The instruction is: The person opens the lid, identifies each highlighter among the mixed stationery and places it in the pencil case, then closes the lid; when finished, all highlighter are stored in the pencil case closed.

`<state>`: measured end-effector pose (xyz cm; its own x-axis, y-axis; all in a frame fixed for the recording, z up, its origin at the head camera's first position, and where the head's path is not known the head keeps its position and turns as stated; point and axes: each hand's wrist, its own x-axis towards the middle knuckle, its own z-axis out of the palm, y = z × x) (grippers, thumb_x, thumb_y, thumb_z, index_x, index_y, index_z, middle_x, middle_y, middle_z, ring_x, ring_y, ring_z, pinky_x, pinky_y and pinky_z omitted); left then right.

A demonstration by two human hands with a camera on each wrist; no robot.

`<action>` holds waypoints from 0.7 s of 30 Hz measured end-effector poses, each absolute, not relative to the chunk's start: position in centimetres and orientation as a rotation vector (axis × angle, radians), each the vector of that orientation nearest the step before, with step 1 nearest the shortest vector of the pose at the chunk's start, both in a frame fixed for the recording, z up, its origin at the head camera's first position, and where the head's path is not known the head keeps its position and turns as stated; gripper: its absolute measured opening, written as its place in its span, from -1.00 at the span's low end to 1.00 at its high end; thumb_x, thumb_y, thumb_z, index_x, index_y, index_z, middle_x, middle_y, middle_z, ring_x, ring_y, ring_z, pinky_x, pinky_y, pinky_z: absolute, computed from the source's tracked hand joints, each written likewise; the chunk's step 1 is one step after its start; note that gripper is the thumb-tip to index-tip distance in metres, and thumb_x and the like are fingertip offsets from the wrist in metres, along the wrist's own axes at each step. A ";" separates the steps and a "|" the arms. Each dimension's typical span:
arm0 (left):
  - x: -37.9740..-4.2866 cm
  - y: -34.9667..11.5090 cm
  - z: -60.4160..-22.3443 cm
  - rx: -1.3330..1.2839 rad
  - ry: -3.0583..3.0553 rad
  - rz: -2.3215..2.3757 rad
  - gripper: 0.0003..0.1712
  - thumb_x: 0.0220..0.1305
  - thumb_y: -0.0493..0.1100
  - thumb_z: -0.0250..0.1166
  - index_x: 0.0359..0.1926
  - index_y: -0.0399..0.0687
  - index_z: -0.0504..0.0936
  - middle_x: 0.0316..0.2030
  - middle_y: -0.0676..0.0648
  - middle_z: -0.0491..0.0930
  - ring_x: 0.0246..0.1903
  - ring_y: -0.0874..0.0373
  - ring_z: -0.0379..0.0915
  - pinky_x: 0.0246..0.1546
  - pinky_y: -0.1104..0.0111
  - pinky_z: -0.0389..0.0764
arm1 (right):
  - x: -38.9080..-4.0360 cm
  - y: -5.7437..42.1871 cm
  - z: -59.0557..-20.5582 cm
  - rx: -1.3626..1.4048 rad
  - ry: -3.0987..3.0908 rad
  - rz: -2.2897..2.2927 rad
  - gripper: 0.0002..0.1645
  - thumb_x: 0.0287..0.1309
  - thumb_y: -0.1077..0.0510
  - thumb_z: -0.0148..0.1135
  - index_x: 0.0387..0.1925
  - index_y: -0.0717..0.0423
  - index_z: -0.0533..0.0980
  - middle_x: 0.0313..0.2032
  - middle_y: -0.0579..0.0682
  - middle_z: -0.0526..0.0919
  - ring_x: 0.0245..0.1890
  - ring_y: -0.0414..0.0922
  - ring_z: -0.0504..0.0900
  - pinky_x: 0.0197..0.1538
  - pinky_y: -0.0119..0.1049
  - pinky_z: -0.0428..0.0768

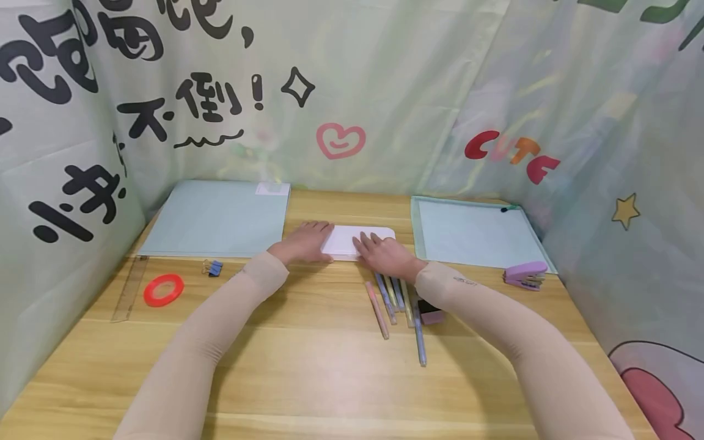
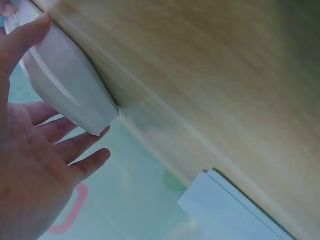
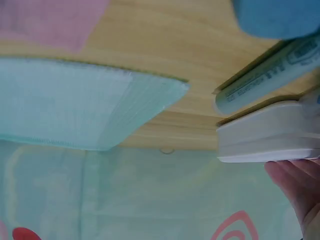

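A flat white case (image 1: 348, 240) with rounded corners lies at the far middle of the table. My left hand (image 1: 305, 242) holds its left end; the left wrist view has the thumb along one side of the case (image 2: 70, 82) and the fingers (image 2: 82, 145) spread behind the other. From the right, my right hand (image 1: 389, 256) rests its extended fingers on the case's top near the front edge. Several pens (image 1: 376, 310) lie just below that hand, partly hidden by the forearm. The right wrist view catches one pale pen barrel (image 3: 270, 75) beside the case.
A blue-green folder (image 1: 220, 220) lies back left, a mesh zip pouch (image 1: 473, 232) back right. Leftward are a clear ruler (image 1: 131, 290), red tape ring (image 1: 163, 289) and blue binder clip (image 1: 214, 268). A purple stapler (image 1: 525, 275) sits right; a black-and-purple block (image 1: 430, 312) is by the pens.
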<state>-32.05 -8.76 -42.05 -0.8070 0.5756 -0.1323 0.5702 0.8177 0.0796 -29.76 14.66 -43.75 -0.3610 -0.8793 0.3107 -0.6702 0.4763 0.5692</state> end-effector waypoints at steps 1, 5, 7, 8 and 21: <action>-32.1 -8.8 -42.0 0.894 2.853 0.068 0.08 -0.05 0.33 0.14 0.31 -0.18 -0.07 0.27 -0.14 -0.02 0.23 -0.06 -0.15 0.18 0.08 -0.14 | -29.8 14.7 -43.7 1.275 -2.152 -0.457 -0.40 0.13 -0.09 0.00 0.05 0.27 0.36 -0.10 0.22 0.51 -0.28 0.02 0.57 -0.65 -0.27 0.50; -32.4 -9.3 -42.2 0.856 2.844 0.146 0.16 -0.14 0.40 0.16 0.32 -0.12 -0.11 0.28 -0.10 -0.05 0.24 -0.03 -0.17 0.19 0.08 -0.18 | -29.9 14.7 -43.2 1.245 -2.204 -0.436 -0.44 0.19 -0.08 -0.06 0.09 0.20 0.33 -0.07 0.14 0.50 -0.22 -0.01 0.55 -0.53 -0.22 0.54; -32.5 -9.6 -42.2 0.824 2.839 0.238 0.25 -0.23 0.47 0.14 0.33 -0.10 -0.18 0.29 -0.08 -0.08 0.25 0.01 -0.18 0.19 0.08 -0.19 | -29.9 14.6 -43.0 1.231 -2.239 -0.395 -0.47 0.21 -0.07 -0.10 0.11 0.18 0.32 -0.06 0.11 0.50 -0.20 -0.02 0.54 -0.44 -0.18 0.54; -32.5 -9.9 -42.1 0.801 2.837 0.289 0.30 -0.28 0.50 0.13 0.33 -0.10 -0.23 0.30 -0.08 -0.10 0.25 0.02 -0.19 0.19 0.09 -0.19 | -29.9 14.6 -42.8 1.227 -2.264 -0.367 -0.48 0.22 -0.05 -0.11 0.11 0.17 0.30 -0.06 0.11 0.50 -0.18 -0.02 0.53 -0.39 -0.16 0.54; -31.8 -12.5 -42.1 0.614 2.716 0.471 0.37 -0.38 0.56 0.09 0.33 -0.11 -0.22 0.27 -0.16 -0.03 0.20 -0.05 -0.02 0.11 0.10 0.11 | -30.5 13.8 -40.9 1.043 -2.527 -0.040 -0.63 0.29 0.02 -0.28 -0.02 0.11 0.30 -0.19 0.01 0.39 -0.56 -0.17 0.45 -0.49 -0.30 0.47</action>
